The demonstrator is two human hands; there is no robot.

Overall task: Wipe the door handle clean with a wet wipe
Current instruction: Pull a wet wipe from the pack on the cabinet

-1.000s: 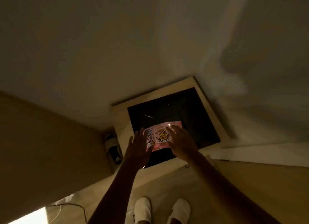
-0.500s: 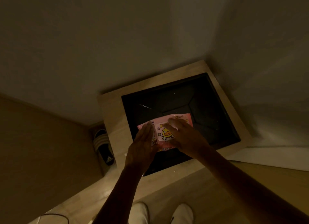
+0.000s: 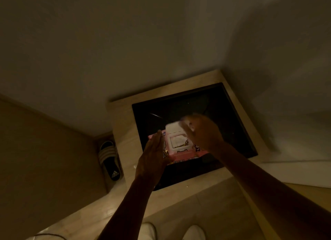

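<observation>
Your left hand (image 3: 154,155) clamps the pink wipe pack (image 3: 179,146) by its side, above the dark-topped stand (image 3: 123,132), lid flipped up. Your right hand (image 3: 202,132) is blurred at the opening; whether its fingers pinch a wipe, you cannot tell. Pull carelessly and several sheets may string out, or the pack slips free. No door handle is in view.

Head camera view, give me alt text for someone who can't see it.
In dim light, the left hand steadies a pink wet-wipe pack over a black-topped wooden stand, its lid flipped open, while the blurred right hand reaches for a wipe. A black slide sandal lies beside the stand.
</observation>
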